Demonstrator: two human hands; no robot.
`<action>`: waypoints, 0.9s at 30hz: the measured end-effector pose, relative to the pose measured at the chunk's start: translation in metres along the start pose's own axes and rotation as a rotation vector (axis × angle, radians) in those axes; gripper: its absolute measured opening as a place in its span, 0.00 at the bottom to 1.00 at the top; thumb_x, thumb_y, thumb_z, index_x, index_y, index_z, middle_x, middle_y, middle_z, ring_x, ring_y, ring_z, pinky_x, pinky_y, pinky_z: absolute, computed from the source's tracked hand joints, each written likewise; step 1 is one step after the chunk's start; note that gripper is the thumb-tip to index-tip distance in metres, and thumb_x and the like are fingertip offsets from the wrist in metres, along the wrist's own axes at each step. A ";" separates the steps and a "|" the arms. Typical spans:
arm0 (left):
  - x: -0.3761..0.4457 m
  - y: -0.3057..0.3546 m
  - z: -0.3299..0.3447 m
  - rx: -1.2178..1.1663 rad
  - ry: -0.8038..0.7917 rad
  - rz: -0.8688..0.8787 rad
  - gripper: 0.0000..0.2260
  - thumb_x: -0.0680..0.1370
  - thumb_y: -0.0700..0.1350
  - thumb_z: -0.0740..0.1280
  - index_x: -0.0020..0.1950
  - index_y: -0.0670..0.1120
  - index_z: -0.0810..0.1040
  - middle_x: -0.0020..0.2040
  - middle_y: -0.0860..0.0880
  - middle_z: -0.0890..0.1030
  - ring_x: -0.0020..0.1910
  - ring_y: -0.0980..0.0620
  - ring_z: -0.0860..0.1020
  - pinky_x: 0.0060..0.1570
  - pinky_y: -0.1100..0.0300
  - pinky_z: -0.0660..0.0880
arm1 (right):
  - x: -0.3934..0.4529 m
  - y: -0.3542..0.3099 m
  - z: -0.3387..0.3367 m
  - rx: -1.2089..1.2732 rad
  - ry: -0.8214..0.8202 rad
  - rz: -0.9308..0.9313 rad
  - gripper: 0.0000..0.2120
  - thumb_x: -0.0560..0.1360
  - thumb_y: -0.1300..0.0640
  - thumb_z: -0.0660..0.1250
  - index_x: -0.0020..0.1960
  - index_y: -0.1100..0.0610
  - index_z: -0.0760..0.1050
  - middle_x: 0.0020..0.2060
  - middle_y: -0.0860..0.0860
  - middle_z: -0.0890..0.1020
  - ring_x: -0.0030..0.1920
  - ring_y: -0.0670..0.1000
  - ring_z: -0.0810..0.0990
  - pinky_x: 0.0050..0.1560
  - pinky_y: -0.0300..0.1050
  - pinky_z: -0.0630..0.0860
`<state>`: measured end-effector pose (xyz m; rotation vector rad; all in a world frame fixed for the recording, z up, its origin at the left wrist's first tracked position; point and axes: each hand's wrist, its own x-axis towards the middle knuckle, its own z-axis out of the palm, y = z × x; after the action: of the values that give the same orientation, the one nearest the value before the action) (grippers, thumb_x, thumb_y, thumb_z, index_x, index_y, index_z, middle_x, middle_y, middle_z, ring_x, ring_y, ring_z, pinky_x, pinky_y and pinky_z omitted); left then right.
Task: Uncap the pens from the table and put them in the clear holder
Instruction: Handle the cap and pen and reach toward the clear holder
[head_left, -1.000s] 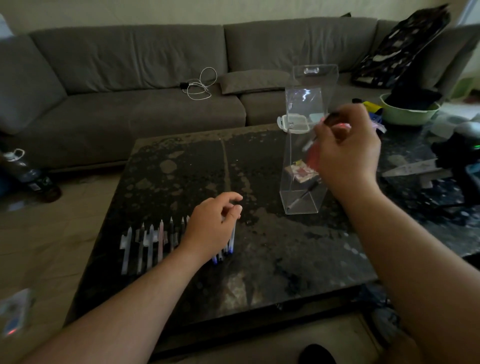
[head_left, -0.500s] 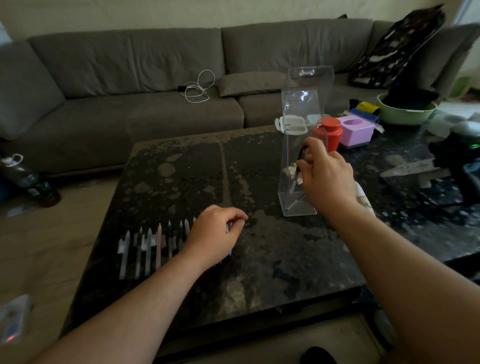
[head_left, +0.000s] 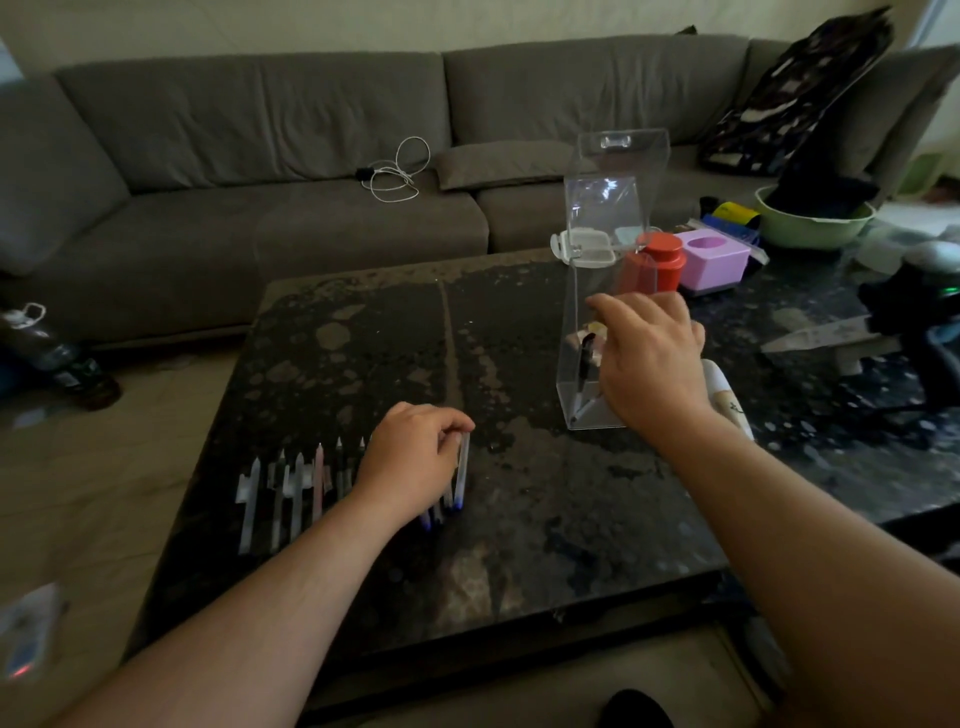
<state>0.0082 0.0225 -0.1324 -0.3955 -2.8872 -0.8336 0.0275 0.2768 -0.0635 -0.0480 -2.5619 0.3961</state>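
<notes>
A row of several capped pens (head_left: 291, 488) lies on the dark stone table (head_left: 519, 519) at the front left. My left hand (head_left: 410, 457) rests on the right end of that row, fingers pinched on a clear pen with a blue tip (head_left: 461, 470). The tall clear holder (head_left: 602, 291) stands at the table's middle right, lid flipped up; a dark pen (head_left: 584, 364) leans inside it. My right hand (head_left: 649, 358) hovers in front of the holder's right side, fingers spread and empty.
Behind the holder stand a red jar (head_left: 657, 262), a pink box (head_left: 714, 260) and a white lidded container (head_left: 582, 248). A green bowl (head_left: 810, 223) sits far right. A grey sofa (head_left: 311, 171) with a white cable (head_left: 400, 174) runs behind. A bottle (head_left: 47, 353) lies on the floor left.
My right hand came down from above the holder to its lower right side and spread open; a dark pen now stands inside. My left hand's fingers closed on the blue-tipped pen.
</notes>
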 end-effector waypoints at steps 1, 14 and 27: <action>0.001 -0.001 -0.001 0.046 0.010 -0.041 0.11 0.84 0.46 0.66 0.60 0.60 0.83 0.56 0.60 0.79 0.62 0.57 0.73 0.61 0.58 0.72 | -0.002 -0.004 -0.002 0.016 0.061 -0.062 0.21 0.80 0.60 0.65 0.72 0.52 0.75 0.64 0.53 0.79 0.65 0.59 0.71 0.61 0.62 0.70; -0.002 -0.006 -0.005 0.332 -0.186 -0.124 0.21 0.79 0.61 0.68 0.73 0.64 0.76 0.66 0.50 0.75 0.67 0.45 0.69 0.65 0.50 0.71 | -0.048 -0.075 0.077 0.061 -0.816 -0.261 0.12 0.81 0.52 0.63 0.64 0.48 0.77 0.58 0.52 0.77 0.59 0.55 0.77 0.59 0.53 0.76; 0.003 -0.006 0.002 0.431 -0.201 -0.085 0.26 0.76 0.69 0.69 0.71 0.62 0.77 0.66 0.51 0.76 0.67 0.45 0.70 0.62 0.48 0.69 | -0.042 -0.061 0.084 -0.023 -0.741 -0.024 0.08 0.79 0.55 0.70 0.48 0.48 0.70 0.53 0.53 0.78 0.53 0.56 0.79 0.49 0.49 0.76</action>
<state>0.0040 0.0190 -0.1368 -0.3253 -3.1697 -0.1700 0.0225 0.1909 -0.1348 0.1492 -3.2909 0.4329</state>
